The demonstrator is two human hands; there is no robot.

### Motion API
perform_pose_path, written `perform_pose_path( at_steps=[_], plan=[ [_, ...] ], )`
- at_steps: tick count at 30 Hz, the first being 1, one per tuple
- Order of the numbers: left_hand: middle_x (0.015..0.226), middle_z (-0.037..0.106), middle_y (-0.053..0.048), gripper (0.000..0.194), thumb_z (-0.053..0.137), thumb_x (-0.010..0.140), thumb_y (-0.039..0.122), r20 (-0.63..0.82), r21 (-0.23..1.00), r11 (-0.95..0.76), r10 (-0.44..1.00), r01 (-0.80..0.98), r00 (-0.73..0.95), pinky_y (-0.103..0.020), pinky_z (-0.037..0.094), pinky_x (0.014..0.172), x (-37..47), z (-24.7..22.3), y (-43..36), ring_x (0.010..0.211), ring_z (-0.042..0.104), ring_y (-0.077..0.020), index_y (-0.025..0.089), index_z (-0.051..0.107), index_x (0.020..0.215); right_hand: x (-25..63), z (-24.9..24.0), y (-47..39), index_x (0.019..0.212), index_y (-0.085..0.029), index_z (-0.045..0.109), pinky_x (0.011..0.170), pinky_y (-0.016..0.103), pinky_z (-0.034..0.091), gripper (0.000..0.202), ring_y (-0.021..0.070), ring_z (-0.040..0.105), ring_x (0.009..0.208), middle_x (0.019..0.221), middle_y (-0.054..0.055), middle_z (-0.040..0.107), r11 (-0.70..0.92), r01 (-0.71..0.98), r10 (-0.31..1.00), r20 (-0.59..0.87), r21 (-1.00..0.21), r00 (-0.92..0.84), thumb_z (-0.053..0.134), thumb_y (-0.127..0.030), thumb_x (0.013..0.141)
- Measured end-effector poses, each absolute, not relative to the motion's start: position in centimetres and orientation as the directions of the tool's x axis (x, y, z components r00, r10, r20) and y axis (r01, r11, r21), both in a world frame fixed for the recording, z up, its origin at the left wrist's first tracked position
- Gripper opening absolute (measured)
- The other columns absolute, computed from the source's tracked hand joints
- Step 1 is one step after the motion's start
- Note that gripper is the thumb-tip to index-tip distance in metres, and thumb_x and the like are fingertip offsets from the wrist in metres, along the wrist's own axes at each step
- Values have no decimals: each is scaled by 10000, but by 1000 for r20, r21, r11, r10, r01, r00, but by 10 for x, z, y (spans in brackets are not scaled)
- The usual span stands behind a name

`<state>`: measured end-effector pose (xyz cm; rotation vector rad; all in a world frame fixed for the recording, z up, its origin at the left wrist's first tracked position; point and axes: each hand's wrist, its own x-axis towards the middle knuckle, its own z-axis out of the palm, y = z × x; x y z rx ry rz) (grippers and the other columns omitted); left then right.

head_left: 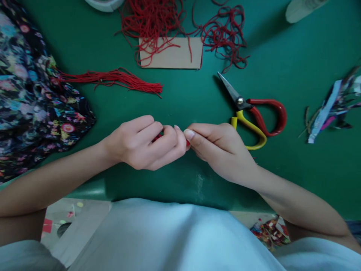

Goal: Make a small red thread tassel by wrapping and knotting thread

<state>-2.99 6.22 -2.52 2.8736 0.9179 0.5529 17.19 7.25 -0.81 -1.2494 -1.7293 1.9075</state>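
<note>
Beyond that pale blue fabric shirt (169, 241), bottom centre, left hand (146, 145) and right hand (225, 148) pinch a mostly hidden red piece (187, 143) that slackening fingers could drop.

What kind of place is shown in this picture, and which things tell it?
Probably a craft worktable, at home or in a small workshop; I cannot tell which. The red cords, the scissors and the trimmed red bundle on the green tabletop suggest it.

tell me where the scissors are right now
In the head view, the scissors lie right of centre on the green table, just beyond the right hand and below the darker red tangle of cord.
</note>
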Motion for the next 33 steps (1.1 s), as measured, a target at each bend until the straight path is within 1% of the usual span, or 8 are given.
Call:
perform_pose_path(
  at_steps=[4,8,12,16,20,23,29,33],
  plan=[
    [635,460,6,164,482,929,207,384,113,-800,583,590,716,-243,229,413,-29,-34,56,457,364,-63,208,644,903,170,-10,70,579,-209,436,469,251,258,522,99,358,506,482,-40,328,-267,349,720,-427,-898,-547,457,-553,972],
    [651,503,3,160,474,961,221,392,207,-759,643,618,658,-273,264,462,-28,-43,50,489,432,-88,208,632,941,168,-11,67,639,-202,479,505,250,294,435,96,392,522,517,-38,395,-143,394,793,-343,-908,-503,454,-442,1001],
    [639,542,8,105,501,960,218,419,416,-688,726,595,546,-292,357,529,-22,-43,46,559,522,-125,189,588,908,170,-13,62,702,-204,512,528,250,318,315,88,397,505,563,-33,461,162,466,866,-101,-870,-489,454,-275,1002],
    [785,657,-28,188,443,987,294,249,703,-528,811,476,530,-273,431,626,-19,-33,48,688,594,-138,167,582,976,174,-16,59,728,-212,540,523,246,333,283,90,420,513,580,-19,506,402,520,840,78,-754,-536,441,-219,992],
    [752,666,-17,272,379,1010,307,124,788,-439,801,432,586,-275,417,655,-21,-27,53,680,588,-134,167,600,940,177,-20,59,690,-205,531,529,233,359,332,88,457,542,588,-5,521,568,495,774,221,-658,-593,408,-182,997],
    [685,643,3,285,383,1010,294,90,826,-395,795,401,599,-271,400,645,-22,-27,55,647,574,-128,178,596,859,177,-24,62,666,-187,528,516,234,366,351,84,432,513,553,-11,472,721,471,672,347,-509,-654,410,-157,996],
    [688,647,13,263,415,997,266,57,869,-342,788,358,613,-250,432,675,-25,-25,59,659,581,-115,190,596,823,181,-22,72,743,-179,589,431,275,281,223,82,335,458,489,-56,352,900,435,390,510,-34,-767,533,-177,959],
    [681,650,9,219,452,976,220,103,862,-379,781,336,616,-242,440,647,-27,-25,61,648,589,-116,189,605,824,181,-20,75,757,-206,587,436,272,282,202,79,348,460,492,-57,343,917,395,315,509,53,-801,554,-187,956]
  ],
)
